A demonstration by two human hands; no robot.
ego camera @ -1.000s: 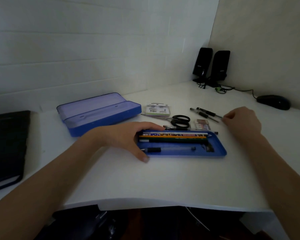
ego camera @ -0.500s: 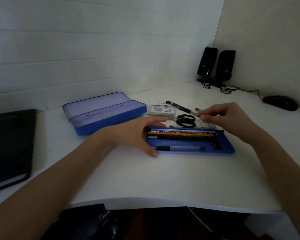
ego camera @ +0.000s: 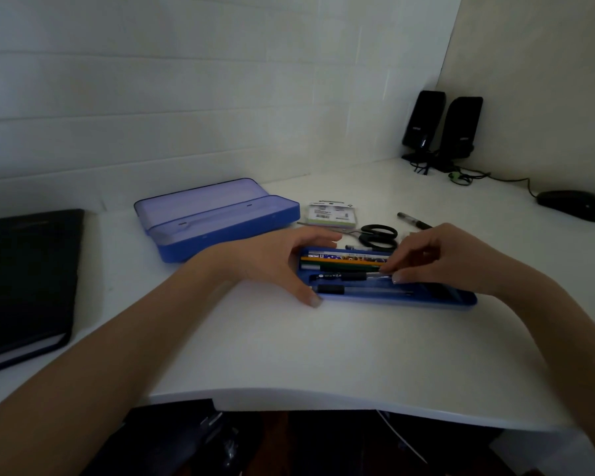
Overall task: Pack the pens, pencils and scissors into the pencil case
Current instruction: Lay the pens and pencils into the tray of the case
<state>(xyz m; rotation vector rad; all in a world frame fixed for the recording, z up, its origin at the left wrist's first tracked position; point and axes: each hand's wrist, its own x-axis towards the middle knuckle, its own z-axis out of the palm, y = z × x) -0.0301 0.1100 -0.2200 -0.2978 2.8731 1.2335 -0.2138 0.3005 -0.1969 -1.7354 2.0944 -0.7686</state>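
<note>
The blue pencil case tray [ego camera: 461, 301] lies on the white desk and holds several pencils [ego camera: 340, 259] and a clear pen with a black grip [ego camera: 330, 289]. My left hand [ego camera: 275, 262] grips the tray's left end, thumb on the near edge. My right hand [ego camera: 440, 257] pinches a black pen [ego camera: 344, 276] by its right end, the pen lying inside the tray. Black scissors [ego camera: 378, 235] rest just behind the tray. Another black pen [ego camera: 411, 219] lies behind my right hand.
The open blue case lid [ego camera: 217, 218] lies at the back left. A small labelled packet [ego camera: 330, 214] sits beside the scissors. A black folder [ego camera: 24, 276] fills the left edge. Two black speakers [ego camera: 440, 128] and a mouse [ego camera: 571, 205] stand at the back right.
My right hand picked up a black pen from behind the tray and brought it left and down into the tray. My left hand stayed on the tray's left end.
</note>
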